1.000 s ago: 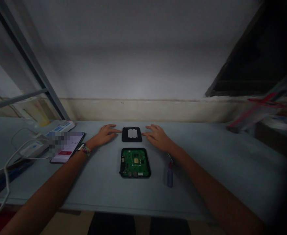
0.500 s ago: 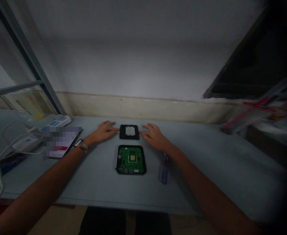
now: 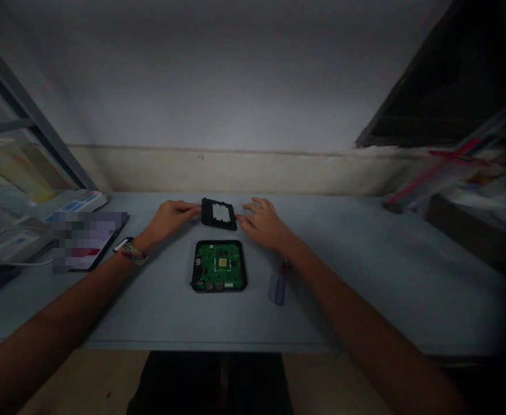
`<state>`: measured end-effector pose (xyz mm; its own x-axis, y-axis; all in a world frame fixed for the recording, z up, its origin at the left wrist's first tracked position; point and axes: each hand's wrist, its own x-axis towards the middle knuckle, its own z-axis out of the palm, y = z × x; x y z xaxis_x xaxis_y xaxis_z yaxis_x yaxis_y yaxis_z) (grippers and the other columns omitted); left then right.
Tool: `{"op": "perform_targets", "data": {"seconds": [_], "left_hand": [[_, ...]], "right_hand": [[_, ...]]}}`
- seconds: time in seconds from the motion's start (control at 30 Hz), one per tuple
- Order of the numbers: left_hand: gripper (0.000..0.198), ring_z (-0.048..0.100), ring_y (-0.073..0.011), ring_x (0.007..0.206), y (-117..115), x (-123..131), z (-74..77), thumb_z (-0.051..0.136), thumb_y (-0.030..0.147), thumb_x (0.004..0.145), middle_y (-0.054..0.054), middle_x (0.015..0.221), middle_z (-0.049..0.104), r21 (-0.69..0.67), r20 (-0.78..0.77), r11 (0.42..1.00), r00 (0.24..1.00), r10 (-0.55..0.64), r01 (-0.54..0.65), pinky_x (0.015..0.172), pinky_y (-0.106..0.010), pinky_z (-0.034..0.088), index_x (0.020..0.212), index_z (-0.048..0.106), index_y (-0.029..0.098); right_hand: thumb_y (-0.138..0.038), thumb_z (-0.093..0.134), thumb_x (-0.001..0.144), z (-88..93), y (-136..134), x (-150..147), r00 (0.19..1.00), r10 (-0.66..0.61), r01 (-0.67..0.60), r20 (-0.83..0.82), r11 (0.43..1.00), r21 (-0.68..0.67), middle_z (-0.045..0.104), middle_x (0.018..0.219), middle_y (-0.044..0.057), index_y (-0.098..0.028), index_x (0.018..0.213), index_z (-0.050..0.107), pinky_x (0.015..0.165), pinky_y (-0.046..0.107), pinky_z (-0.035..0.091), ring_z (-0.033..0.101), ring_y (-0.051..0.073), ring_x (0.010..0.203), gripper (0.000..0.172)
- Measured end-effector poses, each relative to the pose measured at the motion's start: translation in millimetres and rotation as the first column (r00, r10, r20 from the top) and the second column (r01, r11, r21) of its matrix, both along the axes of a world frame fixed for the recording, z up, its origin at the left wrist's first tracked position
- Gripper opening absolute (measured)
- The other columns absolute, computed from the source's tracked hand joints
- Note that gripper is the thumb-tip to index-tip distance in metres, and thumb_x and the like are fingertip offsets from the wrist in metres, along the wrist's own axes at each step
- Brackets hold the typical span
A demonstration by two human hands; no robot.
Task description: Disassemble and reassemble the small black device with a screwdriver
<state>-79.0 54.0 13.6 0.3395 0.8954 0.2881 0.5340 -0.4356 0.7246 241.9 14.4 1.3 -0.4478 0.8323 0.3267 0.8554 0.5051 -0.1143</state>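
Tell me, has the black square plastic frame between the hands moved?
Yes. The black square plastic frame lay square to the green circuit board; now it sits skewed to it, one edge seemingly lifted.

no text, number or brand can be read anywhere; the phone [image 3: 89,239] at the near left shows a screen blurred into blocks, with only a red band on it; the white box [image 3: 76,203] far left carries blue label patches too small to read; the circuit board [image 3: 219,265] at the middle has markings too fine to make out; the black frame [image 3: 218,214] beyond it shows no legible mark; the red and white wrappers [image 3: 443,167] far right are smeared
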Motion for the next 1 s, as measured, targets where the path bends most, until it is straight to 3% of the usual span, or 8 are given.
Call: {"op": "perform_targets", "data": {"seconds": [0.13,0.23,0.4,0.57,0.73,0.8,0.9,1.0], "left_hand": [[0.038,0.077,-0.0224,0.075,-12.9,15.3,0.4,0.076,0.046,0.097,-0.006,0.084,0.085,-0.171,0.061,0.976,0.988,0.145,-0.133,0.071,-0.036,0.063,0.119,0.088,0.017],[0.048,0.075,-0.0208,0.068,-20.3,24.8,1.8,0.084,0.038,0.092,-0.009,0.081,0.083,-0.317,0.207,0.944,0.964,0.165,-0.094,0.059,-0.031,0.061,0.133,0.082,0.012],[0.063,0.084,-0.0254,0.083,-28.5,32.7,4.0,0.089,0.023,0.086,-0.019,0.106,0.085,-0.474,0.488,0.878,0.848,0.208,0.058,0.074,-0.035,0.071,0.144,0.070,0.007],[0.044,0.084,-0.0243,0.087,-29.2,31.6,3.1,0.084,0.014,0.085,-0.018,0.110,0.085,-0.555,0.568,0.812,0.795,0.212,0.180,0.081,-0.033,0.072,0.128,0.077,0.008],[0.042,0.081,-0.0219,0.078,-24.7,26.1,5.3,0.084,0.011,0.078,-0.012,0.095,0.083,-0.474,0.608,0.857,0.779,0.153,0.202,0.075,-0.034,0.072,0.119,0.076,0.010],[0.044,0.078,-0.0203,0.077,-23.3,24.9,7.8,0.085,0.012,0.076,-0.007,0.089,0.079,-0.390,0.625,0.902,0.773,0.109,0.187,0.072,-0.033,0.071,0.119,0.076,0.013],[0.040,0.075,-0.0179,0.078,-24.3,25.8,13.6,0.088,0.018,0.077,-0.003,0.087,0.073,-0.254,0.635,0.946,0.772,0.004,0.203,0.067,-0.029,0.070,0.115,0.077,0.014],[0.036,0.073,-0.0162,0.077,-29.4,28.9,20.4,0.089,0.025,0.079,-0.003,0.091,0.071,-0.175,0.616,0.951,0.782,-0.097,0.256,0.062,-0.026,0.067,0.111,0.077,0.014]], "right_hand": [[-0.035,0.044,0.114,3.9,-3.8,-4.8,1.000,-0.023,0.023,0.012,1.000,-0.011,0.074,0.145,0.019,-0.018,0.126,0.089,0.130,0.063,0.036,0.048,0.045,0.153,0.049],[-0.035,0.044,0.115,5.6,-5.1,-7.0,0.999,-0.029,0.030,0.027,0.999,-0.028,0.074,0.145,0.018,-0.018,0.127,0.088,0.129,0.064,0.037,0.048,0.044,0.153,0.049],[-0.034,0.042,0.115,6.8,-7.3,-9.4,0.998,-0.038,0.039,0.043,0.999,-0.015,0.075,0.144,0.018,-0.017,0.128,0.087,0.131,0.059,0.035,0.050,0.041,0.152,0.050],[-0.035,0.045,0.114,7.9,-7.8,-8.3,0.999,-0.023,0.022,0.025,0.999,0.023,0.077,0.141,0.016,-0.018,0.123,0.089,0.129,0.060,0.036,0.051,0.040,0.150,0.048],[-0.028,0.045,0.110,9.8,1.9,-0.1,0.963,-0.021,0.045,-0.267,0.995,0.084,0.082,0.127,0.016,-0.016,0.121,0.085,0.123,0.057,0.044,0.066,0.034,0.130,0.044],[-0.034,0.047,0.108,11.6,6.4,2.0,0.854,-0.022,0.062,-0.520,0.996,0.060,0.083,0.117,0.015,-0.018,0.108,0.083,0.116,0.054,0.052,0.072,0.031,0.118,0.040],[-0.052,0.057,0.104,18.3,7.7,-1.4,0.469,-0.076,-0.031,-0.880,0.994,-0.102,0.082,0.102,0.010,-0.022,0.098,0.078,0.090,0.045,0.064,0.078,0.025,0.093,0.037],[-0.059,0.068,0.096,30.8,-0.5,-12.7,0.146,-0.159,-0.231,-0.976,0.954,-0.190,0.080,0.097,0.006,-0.023,0.097,0.077,0.071,0.035,0.064,0.074,0.020,0.079,0.037]]}}
